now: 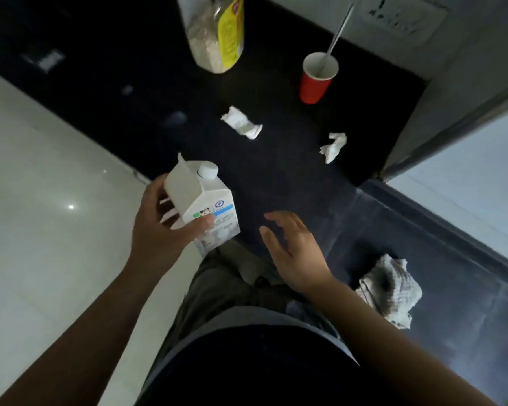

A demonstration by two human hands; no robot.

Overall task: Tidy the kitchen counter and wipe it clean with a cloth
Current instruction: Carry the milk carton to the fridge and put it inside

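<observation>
Starting with the head view: what do we log for the hands?

We log the left hand (159, 227) clamped round a white milk carton (206, 206), thumb across its printed face, fingers behind it. The carton is tilted, cap on, held at the near left edge of the dark counter (291, 177). The right hand (294, 250) holds nothing. Its fingers are spread and relaxed, just right of the carton and not touching it.

And the cloth?

We find the cloth (390, 291) crumpled on the counter at near right, apart from both hands.

Other items?

We note a first tissue (242, 123) crumpled mid-counter and a second tissue (333, 146) to its right. At the far side stands a red cup (316, 80) with a thin metal stick (339, 33) leaning in it. Left of the cup is a clear bag (217, 33) of pale grain with a yellow label.
</observation>
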